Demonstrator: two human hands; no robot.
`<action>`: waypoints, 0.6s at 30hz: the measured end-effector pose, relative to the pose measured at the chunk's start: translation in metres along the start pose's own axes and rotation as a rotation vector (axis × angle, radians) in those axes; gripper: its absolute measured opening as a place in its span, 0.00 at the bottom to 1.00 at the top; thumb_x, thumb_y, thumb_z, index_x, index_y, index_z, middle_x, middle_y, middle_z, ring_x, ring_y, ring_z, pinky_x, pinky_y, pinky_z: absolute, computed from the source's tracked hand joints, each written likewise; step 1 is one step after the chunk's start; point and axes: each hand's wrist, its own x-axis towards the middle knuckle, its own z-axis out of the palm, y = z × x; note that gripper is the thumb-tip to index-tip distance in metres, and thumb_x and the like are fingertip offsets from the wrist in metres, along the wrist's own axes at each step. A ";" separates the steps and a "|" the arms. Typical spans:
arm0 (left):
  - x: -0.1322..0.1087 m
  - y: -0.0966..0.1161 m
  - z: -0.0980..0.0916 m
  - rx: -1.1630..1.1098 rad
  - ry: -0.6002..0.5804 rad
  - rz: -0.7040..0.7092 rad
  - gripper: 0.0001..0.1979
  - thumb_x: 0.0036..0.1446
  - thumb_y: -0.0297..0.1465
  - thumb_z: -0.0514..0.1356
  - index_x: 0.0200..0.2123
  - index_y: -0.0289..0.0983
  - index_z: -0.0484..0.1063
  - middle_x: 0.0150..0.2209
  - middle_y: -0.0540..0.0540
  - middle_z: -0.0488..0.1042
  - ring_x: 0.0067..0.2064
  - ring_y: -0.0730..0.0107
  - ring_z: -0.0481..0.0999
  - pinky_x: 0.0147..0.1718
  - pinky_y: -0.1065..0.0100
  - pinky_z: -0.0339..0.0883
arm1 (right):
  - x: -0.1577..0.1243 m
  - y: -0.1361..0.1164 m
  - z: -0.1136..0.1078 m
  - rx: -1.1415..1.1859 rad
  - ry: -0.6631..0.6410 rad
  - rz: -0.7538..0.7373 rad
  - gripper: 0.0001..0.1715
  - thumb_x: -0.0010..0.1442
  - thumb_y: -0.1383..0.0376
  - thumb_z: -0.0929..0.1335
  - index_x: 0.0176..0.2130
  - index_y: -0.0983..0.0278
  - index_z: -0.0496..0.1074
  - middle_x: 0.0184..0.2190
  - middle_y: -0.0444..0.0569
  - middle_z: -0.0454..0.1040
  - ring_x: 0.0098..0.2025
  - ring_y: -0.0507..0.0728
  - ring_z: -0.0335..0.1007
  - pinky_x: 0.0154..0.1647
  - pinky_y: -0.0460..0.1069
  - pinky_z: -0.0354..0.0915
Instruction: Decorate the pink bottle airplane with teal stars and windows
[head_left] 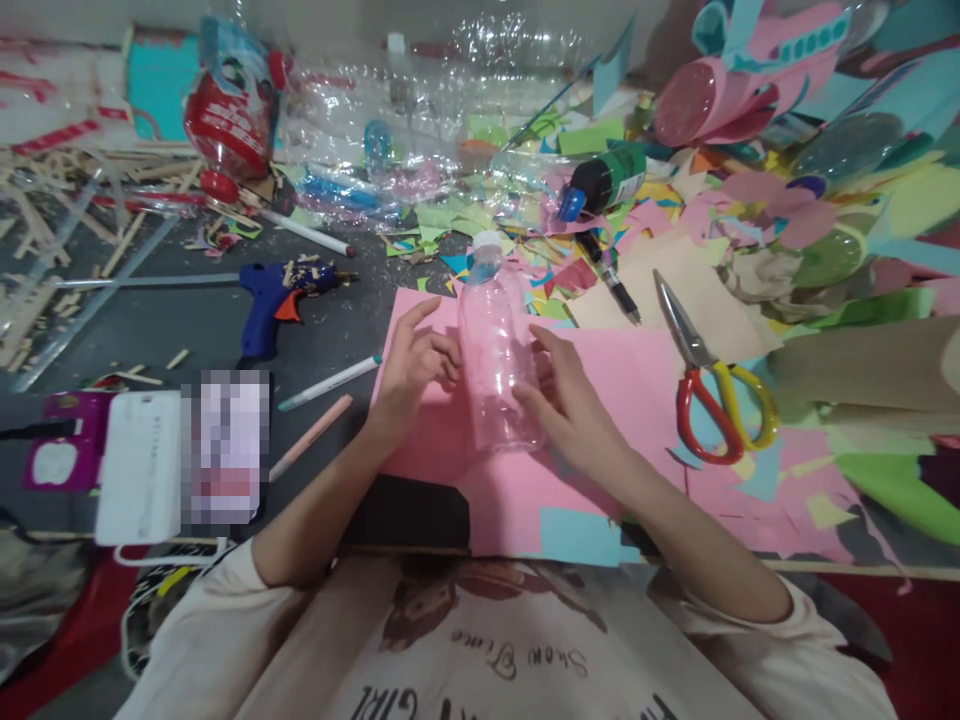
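Observation:
A clear plastic bottle (499, 365) with a white cap lies on pink paper (637, 385), its cap pointing away from me. At its right side, my right hand (566, 395) has its thumb and fingers on the bottle's lower half. Left of the bottle, my left hand (420, 370) is held with bent fingers apart and nothing in them; a small gap separates it from the bottle. Scissors with red and yellow handles (709, 400) lie to the right on the paper. A blue piece of paper (581, 535) sits at the near edge.
A blue glue gun (262, 310), markers (330, 383), a white power bank (139, 465) and a phone (229, 450) lie at left. Wooden sticks (34, 240), clear bottles (330, 120), a dark green bottle (611, 180) and paper scraps crowd the back and right.

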 end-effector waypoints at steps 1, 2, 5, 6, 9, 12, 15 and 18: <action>-0.002 0.000 0.002 0.003 -0.032 0.031 0.28 0.61 0.50 0.58 0.59 0.42 0.65 0.32 0.51 0.70 0.31 0.71 0.69 0.31 0.69 0.67 | -0.002 -0.001 0.004 -0.002 -0.012 -0.028 0.38 0.64 0.43 0.64 0.66 0.56 0.56 0.58 0.59 0.65 0.58 0.68 0.66 0.56 0.67 0.67; -0.004 0.000 0.003 0.058 -0.045 0.068 0.27 0.63 0.51 0.56 0.58 0.43 0.67 0.34 0.50 0.70 0.33 0.71 0.70 0.33 0.68 0.68 | -0.003 -0.002 0.006 -0.005 -0.026 -0.055 0.38 0.64 0.43 0.64 0.66 0.56 0.56 0.58 0.60 0.65 0.59 0.68 0.65 0.57 0.67 0.68; -0.010 0.002 0.006 0.401 -0.060 0.205 0.21 0.65 0.46 0.58 0.56 0.45 0.73 0.43 0.46 0.69 0.44 0.66 0.72 0.48 0.61 0.70 | -0.005 -0.002 0.002 -0.039 -0.069 -0.121 0.33 0.66 0.46 0.63 0.65 0.55 0.58 0.57 0.59 0.68 0.58 0.67 0.67 0.55 0.65 0.70; -0.011 0.003 0.006 0.500 -0.067 0.244 0.20 0.65 0.45 0.59 0.56 0.45 0.73 0.46 0.44 0.69 0.49 0.63 0.72 0.53 0.59 0.69 | -0.004 0.001 -0.004 -0.071 -0.069 -0.133 0.31 0.67 0.48 0.62 0.64 0.54 0.60 0.57 0.58 0.69 0.57 0.67 0.68 0.55 0.65 0.70; -0.013 0.002 0.005 0.653 -0.096 0.326 0.24 0.65 0.48 0.57 0.60 0.46 0.70 0.57 0.41 0.66 0.60 0.57 0.67 0.60 0.53 0.65 | 0.003 0.015 -0.034 -0.277 0.033 -0.158 0.26 0.68 0.52 0.62 0.61 0.57 0.66 0.57 0.58 0.72 0.59 0.69 0.67 0.60 0.68 0.65; -0.014 -0.002 0.005 0.707 -0.131 0.363 0.23 0.67 0.47 0.53 0.61 0.48 0.67 0.62 0.41 0.64 0.63 0.56 0.65 0.60 0.51 0.66 | 0.013 0.034 -0.064 -0.517 0.080 -0.204 0.25 0.65 0.56 0.65 0.58 0.60 0.69 0.56 0.59 0.73 0.61 0.72 0.66 0.63 0.72 0.60; -0.017 -0.006 0.006 0.723 -0.157 0.425 0.26 0.66 0.48 0.55 0.64 0.48 0.63 0.64 0.39 0.61 0.65 0.54 0.63 0.59 0.51 0.67 | 0.019 0.047 -0.080 -0.631 0.065 -0.226 0.21 0.64 0.58 0.66 0.55 0.59 0.71 0.52 0.57 0.75 0.56 0.70 0.70 0.60 0.69 0.63; -0.019 -0.007 0.008 0.726 -0.178 0.470 0.33 0.63 0.51 0.58 0.67 0.47 0.57 0.66 0.37 0.57 0.67 0.50 0.60 0.59 0.49 0.67 | 0.021 0.051 -0.083 -0.704 0.074 -0.226 0.21 0.63 0.57 0.67 0.54 0.60 0.71 0.52 0.58 0.74 0.56 0.70 0.70 0.58 0.68 0.65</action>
